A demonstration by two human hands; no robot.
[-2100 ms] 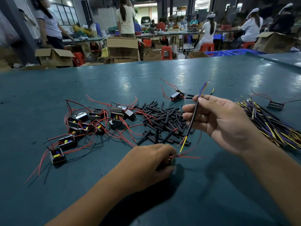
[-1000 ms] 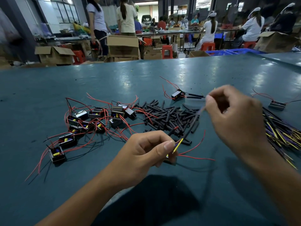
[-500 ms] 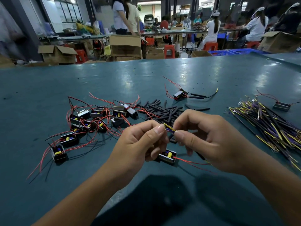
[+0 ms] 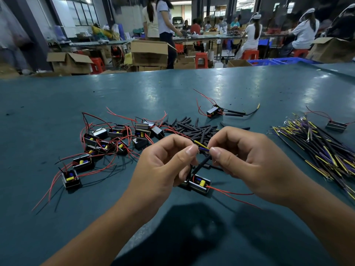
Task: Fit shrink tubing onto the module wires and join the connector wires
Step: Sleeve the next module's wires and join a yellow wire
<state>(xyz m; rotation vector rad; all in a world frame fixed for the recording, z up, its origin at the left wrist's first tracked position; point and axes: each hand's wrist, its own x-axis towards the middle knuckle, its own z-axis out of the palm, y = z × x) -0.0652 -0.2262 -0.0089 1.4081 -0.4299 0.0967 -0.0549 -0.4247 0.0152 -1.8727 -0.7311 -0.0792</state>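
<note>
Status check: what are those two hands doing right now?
Both hands pinching yellow-purple wire. Module hanging below. Nothing in the way.

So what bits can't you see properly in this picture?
All from the head view:
- Where the yellow and purple wires meet: pinched between the left hand and right hand, so any joint is covered.
- Part of the module below them: the left hand's fingers cover its near end.
- The wire bundle: cut off by the right edge.
- The workers at the far benches: too small and blurred.
</note>
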